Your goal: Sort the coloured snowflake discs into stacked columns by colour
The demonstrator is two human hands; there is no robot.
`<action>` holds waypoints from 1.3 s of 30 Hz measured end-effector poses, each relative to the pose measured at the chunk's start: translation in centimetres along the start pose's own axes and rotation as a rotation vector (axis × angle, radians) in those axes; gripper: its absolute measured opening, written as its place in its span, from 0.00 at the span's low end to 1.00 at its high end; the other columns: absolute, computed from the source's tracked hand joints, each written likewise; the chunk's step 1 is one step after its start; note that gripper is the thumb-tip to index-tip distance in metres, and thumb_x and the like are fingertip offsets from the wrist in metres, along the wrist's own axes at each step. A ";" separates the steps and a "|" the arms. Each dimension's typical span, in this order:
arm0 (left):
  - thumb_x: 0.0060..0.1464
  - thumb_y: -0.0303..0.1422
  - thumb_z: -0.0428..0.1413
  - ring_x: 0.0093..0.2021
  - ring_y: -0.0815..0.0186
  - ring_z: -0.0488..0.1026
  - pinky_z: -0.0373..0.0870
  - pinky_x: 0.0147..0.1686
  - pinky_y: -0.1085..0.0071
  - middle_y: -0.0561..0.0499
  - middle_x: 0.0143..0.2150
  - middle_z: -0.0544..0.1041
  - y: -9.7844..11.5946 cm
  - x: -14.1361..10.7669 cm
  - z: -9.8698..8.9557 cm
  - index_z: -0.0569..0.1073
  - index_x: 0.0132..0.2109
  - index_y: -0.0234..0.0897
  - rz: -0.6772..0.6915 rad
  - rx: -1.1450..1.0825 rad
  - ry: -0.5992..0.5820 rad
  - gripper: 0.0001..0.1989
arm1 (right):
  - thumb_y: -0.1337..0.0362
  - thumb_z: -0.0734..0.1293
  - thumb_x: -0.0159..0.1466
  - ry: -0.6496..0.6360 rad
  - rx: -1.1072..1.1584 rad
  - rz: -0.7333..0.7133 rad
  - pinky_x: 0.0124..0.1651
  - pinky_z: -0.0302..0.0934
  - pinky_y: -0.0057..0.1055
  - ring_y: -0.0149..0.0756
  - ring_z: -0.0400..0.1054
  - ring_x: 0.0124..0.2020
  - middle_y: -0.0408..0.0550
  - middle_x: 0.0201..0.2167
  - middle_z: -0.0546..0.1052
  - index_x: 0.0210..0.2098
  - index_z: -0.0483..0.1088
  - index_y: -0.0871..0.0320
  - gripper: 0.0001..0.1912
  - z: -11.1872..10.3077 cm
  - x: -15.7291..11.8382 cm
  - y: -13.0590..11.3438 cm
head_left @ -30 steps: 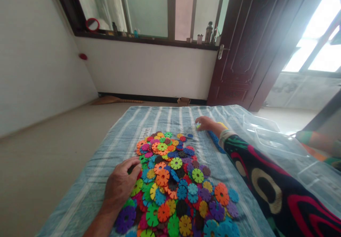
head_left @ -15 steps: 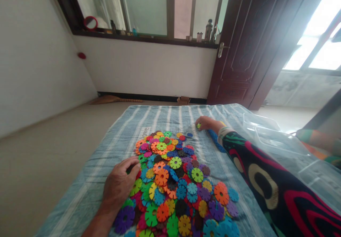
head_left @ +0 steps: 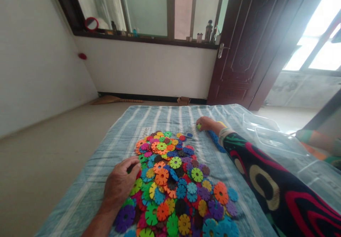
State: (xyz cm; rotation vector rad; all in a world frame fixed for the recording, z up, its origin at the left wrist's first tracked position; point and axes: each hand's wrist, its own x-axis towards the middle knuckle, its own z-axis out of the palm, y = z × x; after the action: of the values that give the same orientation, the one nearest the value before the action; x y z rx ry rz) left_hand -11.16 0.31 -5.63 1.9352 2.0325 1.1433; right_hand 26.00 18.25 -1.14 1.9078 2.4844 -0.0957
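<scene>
A heap of multicoloured notched plastic discs (head_left: 161, 177) is spread over the striped cloth. My left hand (head_left: 123, 178) rests at the heap's left edge, thumb and fingers curled together against the discs; whether a piece sits between them is hidden. Farther out, my right hand (head_left: 206, 123), in a patterned sleeve, pinches a yellow-green disc (head_left: 198, 126) just above the cloth. Under that wrist lies a blue textured strip (head_left: 216, 141), with a bit of yellow at its far end. A few loose discs, among them a dark blue disc (head_left: 189, 135), lie between the heap and my right hand.
Clear plastic containers (head_left: 281, 141) stand at the right beyond my sleeve. The light blue striped cloth (head_left: 106, 159) covers the surface under the discs, its far edge facing a white wall (head_left: 146, 66) and a dark red door (head_left: 239, 52).
</scene>
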 end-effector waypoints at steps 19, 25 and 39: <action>0.47 0.43 0.50 0.44 0.59 0.77 0.70 0.51 0.67 0.49 0.42 0.81 0.7 -0.3 -0.5 0.76 0.32 0.41 0.002 -0.004 -0.027 0.14 | 0.61 0.70 0.59 0.086 0.089 -0.278 0.51 0.61 0.33 0.42 0.68 0.52 0.48 0.50 0.76 0.50 0.73 0.50 0.19 -1.4 -2.5 -8.8; 0.47 0.42 0.50 0.44 0.59 0.77 0.70 0.51 0.66 0.50 0.43 0.81 0.9 -0.4 -0.5 0.77 0.33 0.41 0.008 -0.001 -0.024 0.14 | 0.63 0.68 0.60 0.105 0.139 -0.581 0.45 0.63 0.30 0.39 0.72 0.46 0.48 0.48 0.77 0.50 0.74 0.50 0.18 -1.0 -3.3 -15.5; 0.47 0.42 0.50 0.44 0.59 0.77 0.70 0.51 0.66 0.50 0.43 0.81 0.8 -0.3 -0.5 0.77 0.34 0.41 -0.009 -0.005 -0.034 0.15 | 0.72 0.65 0.58 0.001 0.075 -0.678 0.49 0.64 0.33 0.41 0.70 0.51 0.50 0.51 0.76 0.52 0.72 0.55 0.22 -1.2 -3.9 -18.3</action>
State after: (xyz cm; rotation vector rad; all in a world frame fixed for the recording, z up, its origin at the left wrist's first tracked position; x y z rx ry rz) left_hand -10.74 -0.24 -4.92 1.9280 2.0165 1.1048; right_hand 9.40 9.86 1.05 0.9934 3.0360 -0.1892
